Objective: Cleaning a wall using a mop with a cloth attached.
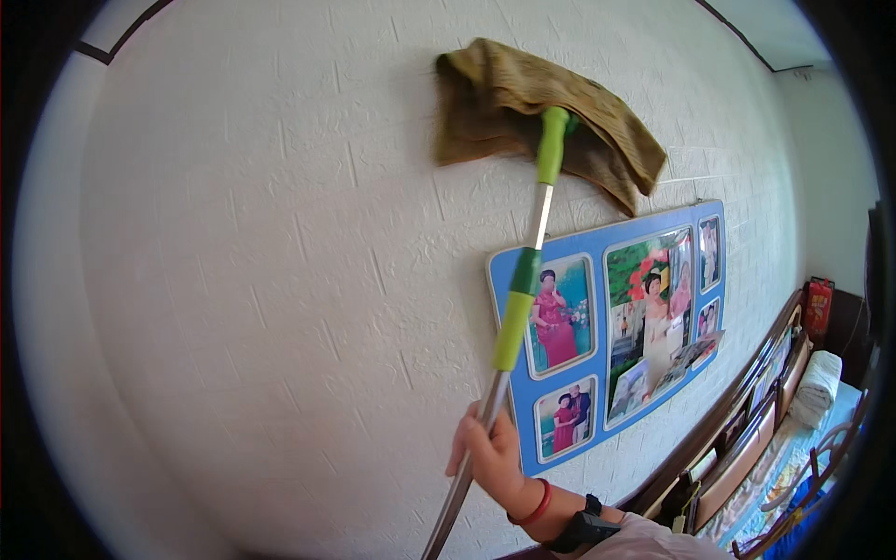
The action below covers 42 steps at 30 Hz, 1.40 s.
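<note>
My right hand (486,448) is wrapped around the metal pole (448,514) of a flat mop. Further up, the pole has a green telescoping collar (518,315) and a light green swivel joint (553,143). A brown cloth (546,91) drapes over the mop head and hides most of it. The cloth lies against the white brick-patterned wall (280,245), above a blue multi-photo frame (560,469). The pole passes in front of the frame's left part. My left hand is out of view.
Several loose photos (689,360) are tucked on the front of the frame. Below right stands a bed with a padded wooden headboard (742,465), and a rolled white towel or blanket (817,388) lies near it. A red box (817,308) stands in the corner. Curved wooden rails (815,483) rise at lower right.
</note>
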### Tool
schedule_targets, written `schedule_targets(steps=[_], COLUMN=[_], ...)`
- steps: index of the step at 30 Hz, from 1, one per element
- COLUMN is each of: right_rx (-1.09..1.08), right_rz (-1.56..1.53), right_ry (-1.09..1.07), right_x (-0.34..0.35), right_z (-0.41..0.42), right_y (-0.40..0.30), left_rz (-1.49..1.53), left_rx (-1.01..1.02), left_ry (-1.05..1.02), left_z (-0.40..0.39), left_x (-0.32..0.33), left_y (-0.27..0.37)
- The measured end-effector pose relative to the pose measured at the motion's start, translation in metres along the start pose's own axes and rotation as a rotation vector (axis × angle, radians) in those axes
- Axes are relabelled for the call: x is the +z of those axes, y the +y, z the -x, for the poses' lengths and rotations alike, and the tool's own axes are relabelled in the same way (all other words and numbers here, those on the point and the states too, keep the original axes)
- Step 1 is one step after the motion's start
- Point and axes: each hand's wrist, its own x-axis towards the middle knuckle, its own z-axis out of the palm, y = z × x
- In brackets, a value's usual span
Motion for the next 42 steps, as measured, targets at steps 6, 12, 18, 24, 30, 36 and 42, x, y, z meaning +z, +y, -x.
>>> schedule_targets(steps=[6,12,18,24,30,36,42], right_rx=[0.046,0.261,0.527,0.435,0.391,0.282,0.394], right_rz=[-0.162,-0.35,-0.226,-0.16,-0.199,-0.217,-0.227], right_ry=[0.003,-0.322,-0.644,-0.642,-0.462,-0.295,-0.538], right_x=[0.028,0.081,0.164,0.144,0.067,0.059,0.116], right_z=[0.029,0.101,0.141,0.129,0.091,0.079,0.137], right_y=[0.023,0.105,0.129,0.114,0.093,0.079,0.132], left_rz=[0.449,0.315,0.411,0.475,0.524,0.628,0.49], left_rx=[-0.473,-0.512,-0.64,-0.599,-0.492,-0.417,-0.669], left_ry=[0.037,0.209,0.22,0.177,0.148,0.343,0.427], left_z=[0.038,0.087,0.126,0.124,0.09,0.052,0.13], left_x=[0.005,-0.052,-0.045,-0.04,-0.052,-0.07,-0.047], left_y=[-0.051,-0.046,-0.064,-0.061,-0.045,-0.026,-0.054])
